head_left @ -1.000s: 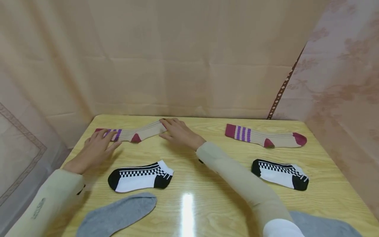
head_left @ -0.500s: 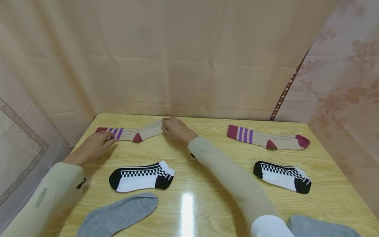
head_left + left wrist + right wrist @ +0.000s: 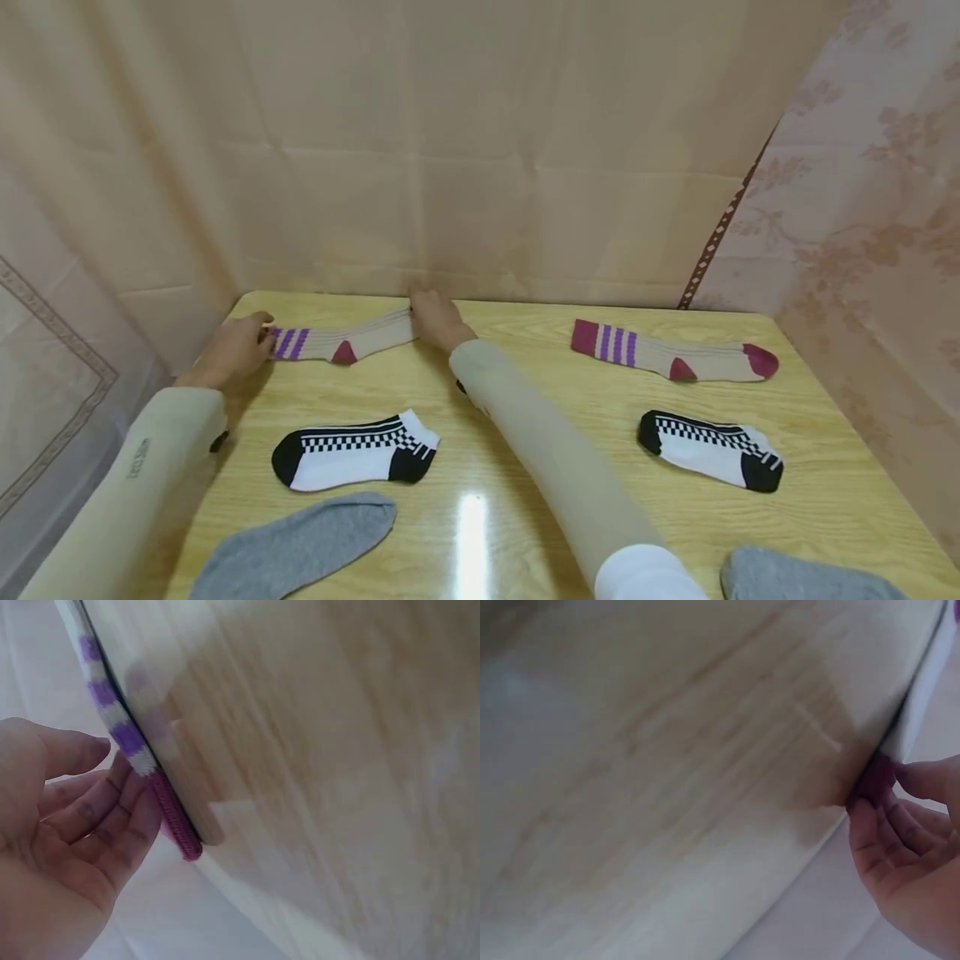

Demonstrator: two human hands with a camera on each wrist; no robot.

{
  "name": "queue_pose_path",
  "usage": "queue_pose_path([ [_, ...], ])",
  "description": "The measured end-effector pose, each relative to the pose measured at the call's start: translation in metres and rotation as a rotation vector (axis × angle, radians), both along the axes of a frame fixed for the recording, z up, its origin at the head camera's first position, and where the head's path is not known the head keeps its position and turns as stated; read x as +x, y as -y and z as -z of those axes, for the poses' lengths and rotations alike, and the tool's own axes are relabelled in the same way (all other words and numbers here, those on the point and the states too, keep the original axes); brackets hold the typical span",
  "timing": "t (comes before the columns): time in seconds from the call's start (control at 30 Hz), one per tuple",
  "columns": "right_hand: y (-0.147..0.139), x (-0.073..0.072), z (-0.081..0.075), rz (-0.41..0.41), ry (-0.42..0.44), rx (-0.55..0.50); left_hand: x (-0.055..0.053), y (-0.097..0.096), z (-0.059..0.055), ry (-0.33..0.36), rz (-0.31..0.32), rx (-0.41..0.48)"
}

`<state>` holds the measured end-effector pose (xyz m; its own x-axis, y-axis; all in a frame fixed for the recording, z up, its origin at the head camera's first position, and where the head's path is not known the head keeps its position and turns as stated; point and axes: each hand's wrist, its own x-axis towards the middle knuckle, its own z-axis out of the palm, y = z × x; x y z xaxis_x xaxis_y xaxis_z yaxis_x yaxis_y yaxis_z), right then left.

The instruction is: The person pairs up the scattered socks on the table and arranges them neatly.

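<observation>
A beige sock (image 3: 382, 330) with purple stripes and a maroon heel lies flat at the far left of the table. By its maroon cuff (image 3: 176, 817) is my left hand (image 3: 231, 350); in the left wrist view the loosely bent fingers touch the cuff and the thumb stands apart from it. At the other end, my right hand (image 3: 438, 320) pinches the maroon toe (image 3: 876, 778) between thumb and fingers. In the head view both hands cover those ends. A matching striped sock (image 3: 652, 353) lies at the far right.
Nearer on the wooden table (image 3: 517, 400) lie two black-and-white checkered socks, one left (image 3: 352, 450) and one right (image 3: 712, 450). Grey socks lie at the front left (image 3: 300, 542) and front right (image 3: 802, 575). A beige curtain (image 3: 480, 167) hangs behind the table's far edge.
My left hand has moved off the purple stripes outward to the cuff. My right hand has gone from lying over the toe to pinching it. The sock has hardly moved.
</observation>
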<state>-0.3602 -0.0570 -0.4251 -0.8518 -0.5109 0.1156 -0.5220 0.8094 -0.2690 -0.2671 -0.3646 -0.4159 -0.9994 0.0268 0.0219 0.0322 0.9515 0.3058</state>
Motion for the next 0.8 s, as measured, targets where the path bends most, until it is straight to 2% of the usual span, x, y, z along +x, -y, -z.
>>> queue_pose_path([
  [0.2, 0.004, -0.002, 0.003, 0.041, 0.039, 0.042, -0.008, 0.005, 0.007, 0.017, 0.021, 0.009],
  [0.37, 0.001, -0.003, 0.002, 0.044, 0.042, 0.056, -0.008, 0.003, 0.009, -0.037, 0.035, 0.037],
  [0.5, 0.0, -0.001, 0.0, 0.063, -0.019, 0.154, -0.007, 0.006, 0.009, -0.076, 0.039, 0.071],
  [0.63, 0.001, 0.002, 0.0, 0.085, -0.027, 0.25, -0.004, 0.011, 0.007, -0.087, 0.035, 0.067],
  [0.7, 0.0, 0.003, 0.0, 0.085, -0.001, 0.239, -0.003, 0.015, 0.006, -0.074, 0.036, 0.059],
  [0.8, -0.003, 0.003, 0.001, 0.067, 0.046, 0.154, 0.0, 0.02, 0.005, -0.038, 0.036, 0.075],
])
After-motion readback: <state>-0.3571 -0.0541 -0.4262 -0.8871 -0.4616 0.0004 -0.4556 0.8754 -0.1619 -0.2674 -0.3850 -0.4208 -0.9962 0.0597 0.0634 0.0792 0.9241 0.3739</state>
